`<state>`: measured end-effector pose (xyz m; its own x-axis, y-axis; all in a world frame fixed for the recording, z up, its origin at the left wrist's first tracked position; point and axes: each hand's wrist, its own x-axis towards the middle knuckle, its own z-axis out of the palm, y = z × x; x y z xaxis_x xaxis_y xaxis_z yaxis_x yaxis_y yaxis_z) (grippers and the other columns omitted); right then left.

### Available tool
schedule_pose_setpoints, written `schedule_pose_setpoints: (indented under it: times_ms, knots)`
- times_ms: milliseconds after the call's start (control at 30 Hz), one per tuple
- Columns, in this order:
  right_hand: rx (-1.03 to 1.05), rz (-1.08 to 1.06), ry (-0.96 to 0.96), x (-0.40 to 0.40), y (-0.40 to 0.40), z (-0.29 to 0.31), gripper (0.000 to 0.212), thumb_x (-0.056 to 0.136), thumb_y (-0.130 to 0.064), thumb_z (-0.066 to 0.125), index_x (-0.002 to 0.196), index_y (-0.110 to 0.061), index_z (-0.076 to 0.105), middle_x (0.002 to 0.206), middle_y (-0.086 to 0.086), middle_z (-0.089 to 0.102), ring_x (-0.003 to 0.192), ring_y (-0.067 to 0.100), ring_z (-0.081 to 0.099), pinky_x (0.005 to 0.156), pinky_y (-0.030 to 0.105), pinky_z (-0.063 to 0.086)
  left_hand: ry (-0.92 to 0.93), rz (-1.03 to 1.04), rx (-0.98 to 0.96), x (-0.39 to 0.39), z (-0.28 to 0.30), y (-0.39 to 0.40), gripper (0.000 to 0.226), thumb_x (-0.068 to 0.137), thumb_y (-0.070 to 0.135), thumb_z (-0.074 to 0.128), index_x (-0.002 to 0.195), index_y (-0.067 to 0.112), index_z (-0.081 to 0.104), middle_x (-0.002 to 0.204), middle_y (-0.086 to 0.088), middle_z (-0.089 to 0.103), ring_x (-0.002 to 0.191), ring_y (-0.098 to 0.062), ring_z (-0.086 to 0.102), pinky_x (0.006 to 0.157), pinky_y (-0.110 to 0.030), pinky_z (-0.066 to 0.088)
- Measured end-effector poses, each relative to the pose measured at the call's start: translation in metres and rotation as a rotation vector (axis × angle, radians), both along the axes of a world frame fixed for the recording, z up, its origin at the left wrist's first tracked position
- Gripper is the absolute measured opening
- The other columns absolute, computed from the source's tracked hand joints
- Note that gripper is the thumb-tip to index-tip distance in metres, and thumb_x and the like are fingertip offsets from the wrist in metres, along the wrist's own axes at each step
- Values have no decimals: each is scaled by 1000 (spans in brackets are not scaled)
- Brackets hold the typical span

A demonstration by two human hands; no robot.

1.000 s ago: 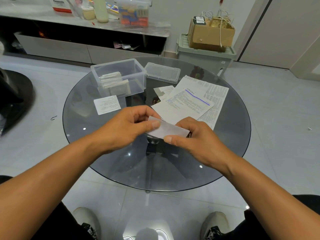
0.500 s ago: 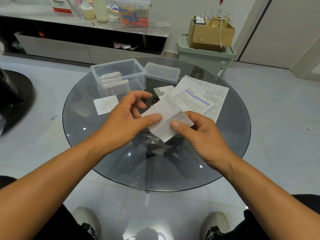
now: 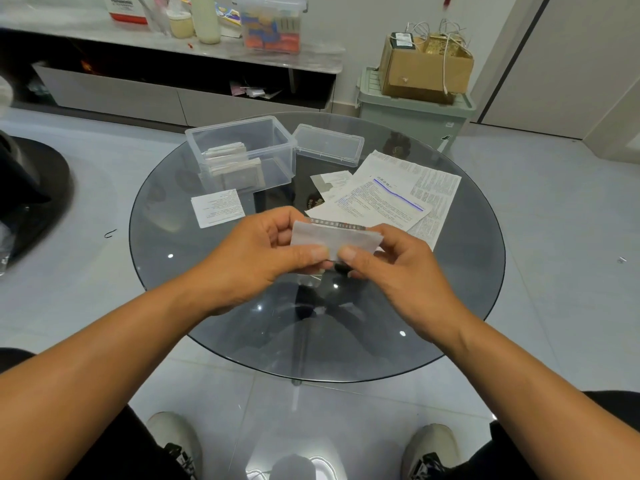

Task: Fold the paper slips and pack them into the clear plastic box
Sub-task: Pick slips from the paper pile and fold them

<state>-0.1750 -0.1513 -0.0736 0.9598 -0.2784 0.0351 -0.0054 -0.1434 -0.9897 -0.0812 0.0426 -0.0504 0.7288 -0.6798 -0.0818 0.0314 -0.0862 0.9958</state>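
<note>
A white paper slip (image 3: 335, 237), folded into a small rectangle, hangs above the middle of the round glass table (image 3: 460, 306). My left hand (image 3: 256, 258) pinches its lower left edge and my right hand (image 3: 391, 268) pinches its lower right edge, thumbs almost meeting. The clear plastic box (image 3: 277, 147) stands open at the back left of the table with several folded slips (image 3: 235, 166) upright inside. Its clear lid (image 3: 329, 144) lies just right of it. A small folded slip (image 3: 217, 207) lies flat in front of the box. Larger printed sheets (image 3: 391, 197) lie unfolded at the right.
Behind the table stand a low cabinet (image 3: 180, 98) with bottles and a container on top, and a green bin (image 3: 415, 116) carrying a cardboard box (image 3: 424, 69). A dark chair base (image 3: 31, 188) sits at the left. My shoes show through the glass below.
The slip was opened out and tilted half a second ago; now it is folded flatter into a horizontal rectangle, and both thumbs have come together on its lower edge.
</note>
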Motion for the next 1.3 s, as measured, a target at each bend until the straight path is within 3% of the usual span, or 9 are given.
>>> schedule_pose_setpoints:
  times_ms: [200, 400, 500, 633, 700, 800, 1033, 1167, 1300]
  knots:
    - [206, 16, -6, 1, -4, 5, 47, 86, -4, 78, 123, -28, 63, 103, 12, 79, 106, 41, 71, 101, 57, 52, -45, 10, -13, 0, 1, -3, 44, 93, 5, 65, 131, 20, 50, 106, -7, 77, 93, -26, 75, 80, -29, 61]
    - [254, 121, 39, -1, 1, 6, 26, 90, -2, 70, 113, -13, 69, 108, 6, 79, 94, 19, 74, 77, 25, 58, 89, -18, -33, 3, -1, -3, 31, 102, 10, 54, 130, 21, 50, 114, -8, 74, 94, -22, 68, 80, -29, 59]
    - [178, 128, 29, -3, 5, 2, 12, 87, -3, 75, 98, -6, 70, 88, 4, 76, 80, 15, 70, 75, 26, 56, 34, -60, 24, -3, -8, -5, 36, 97, 6, 63, 129, 17, 50, 114, -18, 69, 93, -30, 66, 80, -32, 58]
    - [15, 58, 31, -3, 7, -2, 14, 82, -12, 82, 86, -5, 71, 76, -5, 69, 71, 7, 61, 68, 22, 51, -100, 28, 87, -4, -9, -7, 18, 96, 19, 66, 113, 14, 65, 106, -10, 72, 94, -17, 70, 85, -28, 58]
    - [-9, 17, 40, -1, 7, -2, 13, 79, -13, 85, 81, -13, 73, 88, -6, 71, 78, 7, 65, 73, 25, 53, -46, -15, 83, -3, -6, -7, 29, 99, 33, 55, 107, 12, 72, 102, -9, 75, 96, -22, 71, 88, -31, 59]
    - [-58, -3, 37, 1, 6, -3, 20, 75, -10, 88, 72, -20, 71, 109, -7, 73, 96, 8, 70, 85, 31, 57, -59, -60, 91, -8, -6, -8, 21, 93, 24, 66, 108, 11, 74, 99, -8, 77, 92, -22, 74, 82, -28, 61]
    - [-16, -36, 43, 6, 12, -1, 34, 86, -7, 80, 111, -24, 63, 78, -1, 74, 73, 18, 69, 74, 35, 56, -92, 150, 160, 3, -13, -7, 3, 96, 7, 65, 95, 6, 67, 84, -19, 74, 68, -21, 69, 64, -26, 61]
    - [-465, -129, 112, 8, -1, -4, 36, 93, -36, 73, 128, -36, 61, 122, -15, 69, 113, 8, 61, 99, 34, 49, -389, 363, 463, 32, -17, 12, 8, 96, 16, 66, 98, 20, 59, 72, -3, 67, 60, -16, 65, 60, -32, 53]
    - [-959, -49, 279, 12, -5, -3, 72, 87, -67, 65, 147, -30, 48, 148, -6, 51, 137, 20, 45, 114, 42, 32, -837, 360, 791, 45, -26, 31, 22, 91, 11, 65, 109, 20, 56, 103, -4, 59, 93, -31, 58, 75, -40, 47]
